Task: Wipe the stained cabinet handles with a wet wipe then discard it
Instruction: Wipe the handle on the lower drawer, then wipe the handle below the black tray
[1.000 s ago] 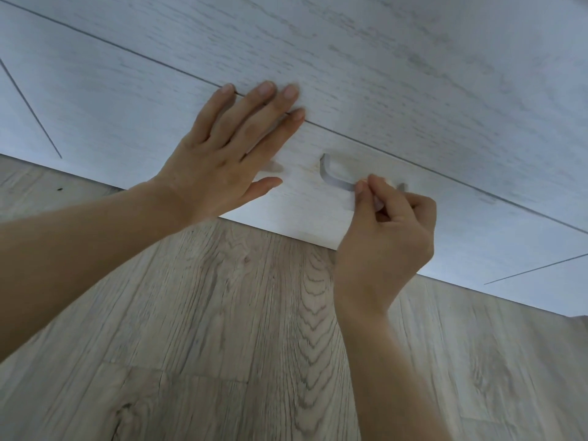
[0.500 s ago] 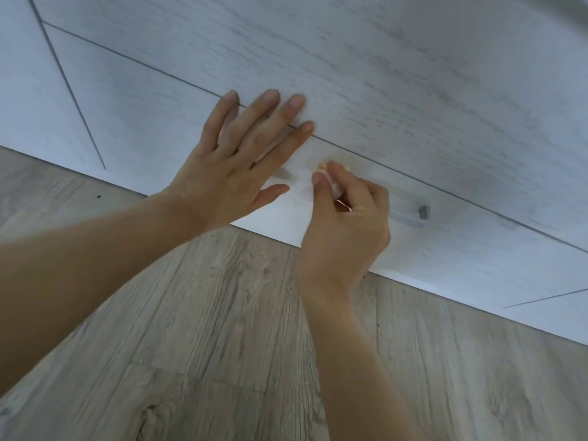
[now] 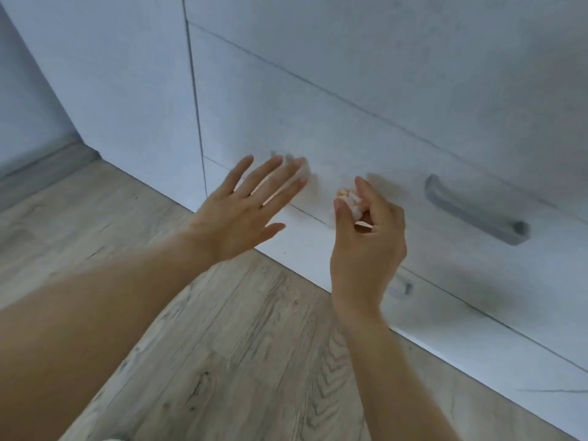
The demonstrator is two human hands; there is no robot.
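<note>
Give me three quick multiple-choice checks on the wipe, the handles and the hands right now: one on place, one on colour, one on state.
1. Where is the wipe?
A. on the floor
B. pinched in the right hand
C. draped over the handle

2. What colour is the handle?
A. grey
B. red
C. gold

3. How is the left hand?
A. fist closed
B. gripping the handle
C. fingers spread, holding nothing

Key:
1 B: the wipe is bunched between thumb and fingers of the right hand, left of the handle.
2 A: the handle is grey against the pale cabinet.
3 C: the left hand has straight, spread fingers near the cabinet front.
</note>
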